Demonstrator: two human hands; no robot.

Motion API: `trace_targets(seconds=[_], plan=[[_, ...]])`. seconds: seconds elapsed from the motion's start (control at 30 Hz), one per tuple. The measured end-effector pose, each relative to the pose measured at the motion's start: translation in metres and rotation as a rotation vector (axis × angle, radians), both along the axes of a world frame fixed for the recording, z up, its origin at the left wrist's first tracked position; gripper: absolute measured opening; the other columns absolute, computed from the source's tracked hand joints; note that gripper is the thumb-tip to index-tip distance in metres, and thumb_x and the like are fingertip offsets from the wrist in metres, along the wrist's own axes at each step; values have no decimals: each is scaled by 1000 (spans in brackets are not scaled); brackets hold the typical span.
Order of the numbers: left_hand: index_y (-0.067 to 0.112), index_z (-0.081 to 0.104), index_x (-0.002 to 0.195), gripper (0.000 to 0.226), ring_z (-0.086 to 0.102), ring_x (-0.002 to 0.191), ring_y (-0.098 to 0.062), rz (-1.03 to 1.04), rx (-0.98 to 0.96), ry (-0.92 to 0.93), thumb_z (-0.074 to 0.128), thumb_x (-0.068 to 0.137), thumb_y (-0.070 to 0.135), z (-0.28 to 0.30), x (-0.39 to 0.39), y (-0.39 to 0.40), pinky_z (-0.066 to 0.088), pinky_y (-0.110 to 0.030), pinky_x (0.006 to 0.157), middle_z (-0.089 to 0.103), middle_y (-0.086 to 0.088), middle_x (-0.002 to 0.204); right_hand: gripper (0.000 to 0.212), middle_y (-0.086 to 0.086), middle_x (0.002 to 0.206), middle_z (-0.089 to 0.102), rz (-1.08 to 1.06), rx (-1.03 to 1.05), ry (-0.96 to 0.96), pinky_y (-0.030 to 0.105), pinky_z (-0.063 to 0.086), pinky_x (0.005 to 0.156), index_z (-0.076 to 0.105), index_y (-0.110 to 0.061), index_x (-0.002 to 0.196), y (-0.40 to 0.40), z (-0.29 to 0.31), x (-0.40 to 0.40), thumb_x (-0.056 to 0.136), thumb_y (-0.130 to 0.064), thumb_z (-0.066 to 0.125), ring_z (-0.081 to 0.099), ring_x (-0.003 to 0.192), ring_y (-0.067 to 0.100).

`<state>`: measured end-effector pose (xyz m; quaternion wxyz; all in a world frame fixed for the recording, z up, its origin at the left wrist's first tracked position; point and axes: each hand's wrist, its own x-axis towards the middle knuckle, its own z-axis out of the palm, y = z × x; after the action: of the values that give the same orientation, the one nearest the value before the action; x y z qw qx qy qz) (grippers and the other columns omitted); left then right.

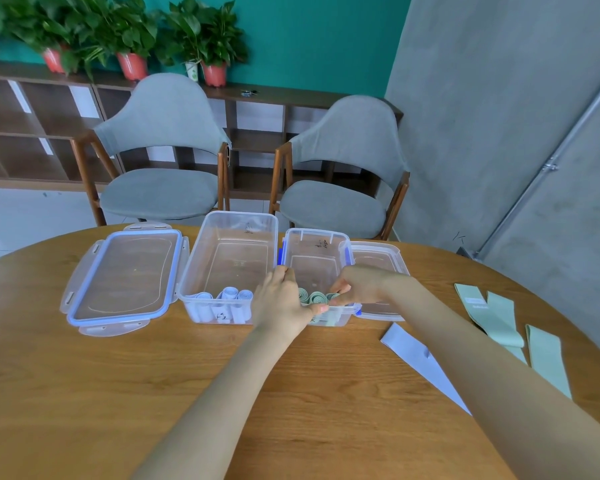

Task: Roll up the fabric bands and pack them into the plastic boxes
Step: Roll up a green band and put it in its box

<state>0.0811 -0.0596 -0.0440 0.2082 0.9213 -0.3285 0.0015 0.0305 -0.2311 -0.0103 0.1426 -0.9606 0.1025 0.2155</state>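
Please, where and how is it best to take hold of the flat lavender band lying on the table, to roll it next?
Probably take the lavender band at its far short end, the one nearest the smaller box, pinching it from above. It lies flat and long on the table. That end is bare, while the right forearm crosses over its near part.

Head-worn view, facing forward and down, table (153, 393) close

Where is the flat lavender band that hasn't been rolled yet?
In the head view the flat lavender band lies on the wooden table, right of centre, partly under the right forearm, with the flat green bands further right.
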Motion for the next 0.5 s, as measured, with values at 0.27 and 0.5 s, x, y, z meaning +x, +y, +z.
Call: trace_targets(seconds=[0.27,0.5], plan=[[13,46,129,77,37,126,-15,8,-13,14,62,74,65,1,-1,0,40,-30,90,40,5,137,32,-4,110,69,-13,-56,-50,30,52,83,68,-24,115,-1,-8,-2,90,-41,59,61,94,15],[13,45,131,79,36,127,-15,9,-16,25,62,75,65,1,-1,1,39,-29,92,39,5,137,32,-6,87,67,-19,-129,-36,30,46,70,72,-26,106,3,-5,-2,89,-48,56,56,79,17]])
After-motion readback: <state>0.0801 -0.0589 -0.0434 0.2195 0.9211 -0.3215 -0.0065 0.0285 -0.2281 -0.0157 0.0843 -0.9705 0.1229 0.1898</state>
